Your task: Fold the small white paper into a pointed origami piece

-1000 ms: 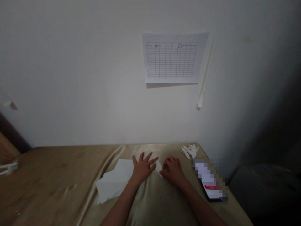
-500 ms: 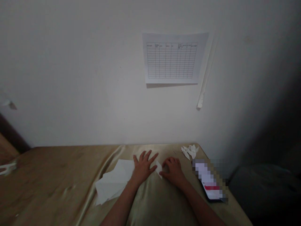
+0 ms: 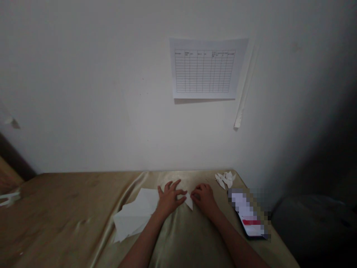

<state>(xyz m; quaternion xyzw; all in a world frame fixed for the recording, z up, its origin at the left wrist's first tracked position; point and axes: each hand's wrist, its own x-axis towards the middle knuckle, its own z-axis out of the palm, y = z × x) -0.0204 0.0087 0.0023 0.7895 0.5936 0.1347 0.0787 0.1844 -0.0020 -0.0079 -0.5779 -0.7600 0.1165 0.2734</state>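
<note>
A small white folded piece of paper (image 3: 189, 202), pointed at its near end, lies on the cloth between my hands. My left hand (image 3: 170, 199) rests at its left side, fingers spread, with the index fingertip and thumb close to the paper's edge. On the other side, my right hand (image 3: 205, 199) has its fingers curled, thumb and fingertips drawn together at the paper's upper right edge. The fingers partly hide the top of the paper. Beside my left forearm lie several overlapping white paper sheets (image 3: 132, 217).
A gold satin cloth (image 3: 69, 208) covers the surface, which meets a white wall. Small folded white paper pieces (image 3: 227, 179) sit at the back right, near a phone (image 3: 248, 216), partly pixelated. A printed table sheet (image 3: 206, 70) hangs on the wall. Right of the surface is a dark shape (image 3: 312, 223).
My left index finger has bent down towards the paper's edge. My right thumb has moved up to meet the fingertips, uncovering the paper's near point.
</note>
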